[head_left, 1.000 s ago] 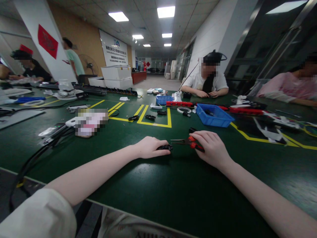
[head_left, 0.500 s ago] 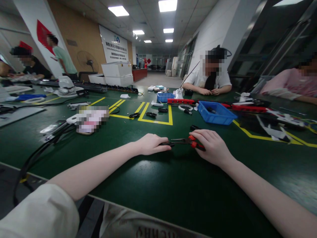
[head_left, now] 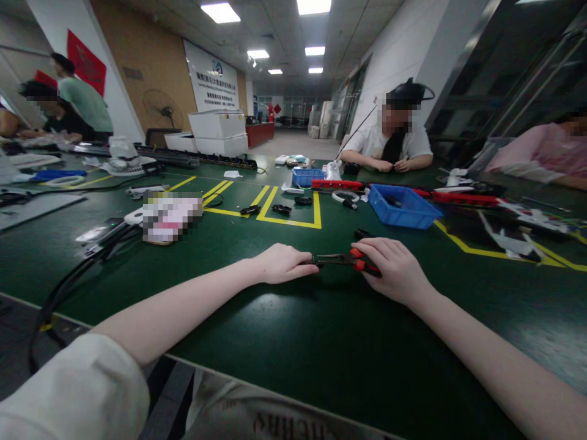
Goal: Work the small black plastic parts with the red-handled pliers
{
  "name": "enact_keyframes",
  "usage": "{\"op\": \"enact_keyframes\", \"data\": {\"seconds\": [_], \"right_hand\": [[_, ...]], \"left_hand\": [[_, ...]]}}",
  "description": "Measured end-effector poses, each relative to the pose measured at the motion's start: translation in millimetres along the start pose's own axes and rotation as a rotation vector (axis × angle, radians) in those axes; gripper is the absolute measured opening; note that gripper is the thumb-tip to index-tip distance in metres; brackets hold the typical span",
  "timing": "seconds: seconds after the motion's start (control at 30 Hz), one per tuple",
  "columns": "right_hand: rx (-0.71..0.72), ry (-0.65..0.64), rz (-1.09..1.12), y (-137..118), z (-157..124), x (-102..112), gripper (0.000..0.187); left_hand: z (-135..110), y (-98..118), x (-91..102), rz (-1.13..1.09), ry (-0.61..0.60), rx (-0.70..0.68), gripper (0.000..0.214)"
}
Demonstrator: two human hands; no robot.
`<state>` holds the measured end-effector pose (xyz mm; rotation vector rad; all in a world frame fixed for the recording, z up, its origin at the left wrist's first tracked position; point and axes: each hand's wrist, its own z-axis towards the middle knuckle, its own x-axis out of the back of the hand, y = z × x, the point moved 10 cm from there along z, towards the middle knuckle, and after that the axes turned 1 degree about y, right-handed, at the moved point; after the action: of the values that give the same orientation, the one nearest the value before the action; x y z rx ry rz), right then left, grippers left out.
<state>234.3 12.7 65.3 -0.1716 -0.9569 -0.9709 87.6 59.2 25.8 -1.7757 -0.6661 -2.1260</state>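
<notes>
My right hand (head_left: 394, 269) is closed round the red and black handles of a pair of needle-nose pliers (head_left: 342, 260). The jaws point left and meet a small black part (head_left: 313, 263) that my left hand (head_left: 282, 264) pinches against the green table (head_left: 293, 342). Most of the black part is hidden under my left fingers. Both forearms rest low over the table.
A blue bin (head_left: 401, 209) stands beyond my right hand, a smaller blue bin (head_left: 304, 177) farther back. Small black parts (head_left: 279, 209) lie inside yellow floor-tape lines. Black cables (head_left: 68, 275) run at the left. Other people sit across the table and at the far left.
The plier jaws have closed the gap and now reach the black part in my left hand. A person standing at the back left has walked farther left.
</notes>
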Motion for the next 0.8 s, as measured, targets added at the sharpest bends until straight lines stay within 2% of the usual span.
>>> {"op": "enact_keyframes", "data": {"seconds": [0.27,0.6,0.8], "right_hand": [[-0.070,0.045,-0.019,7,-1,5,0.038],[-0.022,0.003,0.004,1,1,0,0.036],[0.023,-0.025,0.025,-3,0,-3,0.041]], "left_hand": [[1,-1,-1.2,-0.025,-0.022,0.013,0.046],[2,-4,-2.2,-0.066,-0.027,0.023,0.050],[1,-3,-0.6,-0.049,-0.010,0.020,0.049]]}}
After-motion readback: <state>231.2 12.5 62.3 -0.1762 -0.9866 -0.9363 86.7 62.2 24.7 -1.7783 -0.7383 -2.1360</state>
